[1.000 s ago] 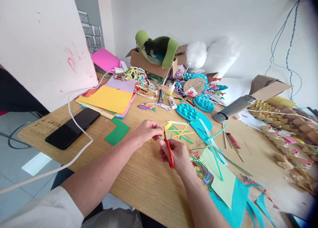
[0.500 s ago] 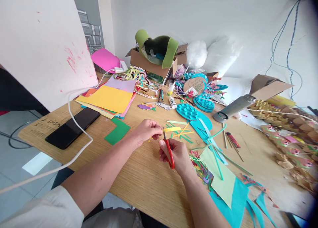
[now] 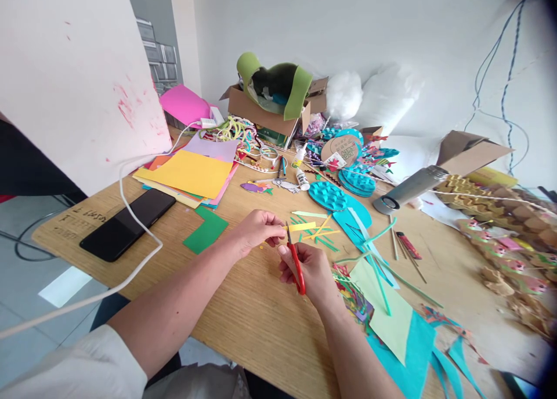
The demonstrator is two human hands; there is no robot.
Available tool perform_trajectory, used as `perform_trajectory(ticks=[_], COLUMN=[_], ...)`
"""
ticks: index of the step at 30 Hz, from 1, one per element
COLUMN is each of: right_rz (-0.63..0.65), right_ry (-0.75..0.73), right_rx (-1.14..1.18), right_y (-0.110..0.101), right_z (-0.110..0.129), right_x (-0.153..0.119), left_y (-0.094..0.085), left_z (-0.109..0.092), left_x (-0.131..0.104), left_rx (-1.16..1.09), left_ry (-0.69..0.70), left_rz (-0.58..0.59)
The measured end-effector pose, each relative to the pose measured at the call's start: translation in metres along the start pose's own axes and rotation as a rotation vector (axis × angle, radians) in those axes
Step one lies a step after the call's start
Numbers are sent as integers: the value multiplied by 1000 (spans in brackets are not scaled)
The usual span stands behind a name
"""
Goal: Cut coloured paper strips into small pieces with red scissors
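Note:
Near the middle of the table, my left hand [image 3: 261, 232] pinches the left end of a narrow yellow paper strip [image 3: 303, 227]. Red-handled scissors [image 3: 297, 269] are gripped in my right hand [image 3: 307, 268], with their blades pointing up and lying at the strip close to my left fingertips. Just beyond the strip, thin green and yellow paper strips [image 3: 326, 234] lie crossed on the wood. Tiny yellow scraps rest under my left hand.
Left of my hands are a green paper piece [image 3: 205, 229], a black phone [image 3: 126, 225] with a white cable, and stacked coloured paper [image 3: 191, 173]. A metal bottle [image 3: 411, 189] and light green paper [image 3: 385, 312] lie to the right.
The free end of the yellow strip has straightened and swung slightly. My left fingers have shifted a little at the blades. My right hand has hardly moved.

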State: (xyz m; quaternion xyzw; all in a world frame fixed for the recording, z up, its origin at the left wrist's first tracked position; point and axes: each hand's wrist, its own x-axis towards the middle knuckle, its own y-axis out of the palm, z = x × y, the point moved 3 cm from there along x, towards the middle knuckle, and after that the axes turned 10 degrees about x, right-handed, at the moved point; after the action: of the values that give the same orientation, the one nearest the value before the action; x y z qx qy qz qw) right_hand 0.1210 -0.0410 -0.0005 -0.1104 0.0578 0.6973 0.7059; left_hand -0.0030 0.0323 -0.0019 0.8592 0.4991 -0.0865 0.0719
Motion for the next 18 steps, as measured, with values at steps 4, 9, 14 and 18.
perform_trajectory(ticks=[4, 9, 14, 18], right_rz=[-3, -3, -4, 4], right_ry=[-1, -14, -5, -1], right_rx=[1, 0, 2, 21], right_y=[0, 0, 0, 0], right_z=[-1, 1, 0, -2], right_x=[0, -1, 0, 0], left_y=[-1, -1, -1, -2], left_z=[1, 0, 0, -2], left_x=[0, 0, 0, 0], left_rx=[-10, -18, -30, -52], left_ry=[9, 5, 3, 6], left_rz=[3, 11, 8, -2])
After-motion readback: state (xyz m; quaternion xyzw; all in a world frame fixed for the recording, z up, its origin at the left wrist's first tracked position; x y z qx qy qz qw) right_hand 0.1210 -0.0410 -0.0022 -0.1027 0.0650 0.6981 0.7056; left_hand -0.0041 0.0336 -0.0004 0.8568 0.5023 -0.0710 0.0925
